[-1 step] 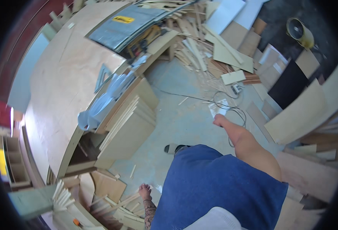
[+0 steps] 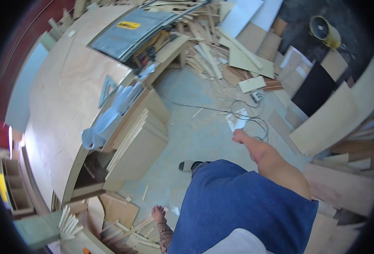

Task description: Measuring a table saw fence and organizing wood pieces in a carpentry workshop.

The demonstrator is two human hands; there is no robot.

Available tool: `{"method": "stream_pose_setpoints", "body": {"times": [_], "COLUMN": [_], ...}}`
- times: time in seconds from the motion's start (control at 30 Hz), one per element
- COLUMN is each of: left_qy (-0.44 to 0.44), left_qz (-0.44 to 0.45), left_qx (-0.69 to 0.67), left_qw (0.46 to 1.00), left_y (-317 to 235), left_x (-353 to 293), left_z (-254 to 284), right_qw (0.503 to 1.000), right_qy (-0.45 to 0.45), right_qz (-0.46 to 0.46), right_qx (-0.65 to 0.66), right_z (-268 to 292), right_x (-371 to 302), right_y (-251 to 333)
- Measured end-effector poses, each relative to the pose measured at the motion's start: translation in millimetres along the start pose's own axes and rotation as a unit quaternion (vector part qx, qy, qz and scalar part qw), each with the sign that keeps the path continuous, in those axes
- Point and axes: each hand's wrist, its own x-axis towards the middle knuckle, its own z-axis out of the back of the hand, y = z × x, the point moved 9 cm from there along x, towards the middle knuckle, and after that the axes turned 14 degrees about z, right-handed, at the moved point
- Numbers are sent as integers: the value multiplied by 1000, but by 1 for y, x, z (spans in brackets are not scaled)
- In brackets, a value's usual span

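My left hand (image 2: pixel 158 212), below a tattooed forearm, hangs low beside my blue clothing (image 2: pixel 242 203). Its fingers are loosely bent and slightly apart, with nothing seen in them. Thin wood strips (image 2: pixel 141 226) lie on the floor near it. My right arm reaches forward, and its hand (image 2: pixel 239 136) has curled fingers; no object shows in it. Beyond that hand, a white sheet (image 2: pixel 237 120) lies on the floor next to a looped grey cable (image 2: pixel 261 127). One foot in a dark and light slipper (image 2: pixel 187 165) shows ahead of my clothing.
At left is a large wooden worktable (image 2: pixel 64 101) with a table-saw plate (image 2: pixel 132 31), a blue triangle square (image 2: pixel 107 90) and a crumpled light-blue item (image 2: pixel 110 116). Boards (image 2: pixel 140 146) lean on its side. Offcuts (image 2: pixel 208 55) and panels (image 2: pixel 322 122) crowd the far and right sides.
The scene has shifted slightly left in the picture. My left hand sits a little lower and further left, and my right hand slightly lower and left. Neither has visibly taken hold of anything.
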Motion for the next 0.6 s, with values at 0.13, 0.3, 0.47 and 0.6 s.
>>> {"method": "stream_pose_setpoints", "body": {"times": [0.13,0.3,0.47,0.6], "left_qy": [48,92,140,158], "left_qz": [18,-217,-206,-213], "left_qx": [26,486,558,583], "left_qw": [998,842,791,769], "left_y": [13,48,20,-37], "left_x": [15,31,14,6], "left_z": [-46,-140,-243,-331], "right_qw": [998,992,978,944], "right_qy": [3,-29,-63,-95], "right_qz": [56,23,-95,-187], "right_qx": [5,118,176,255], "right_z": [-58,-46,-33,-15], "right_x": [-65,-102,-99,-87], "right_y": [4,-10,-93,-155]}}
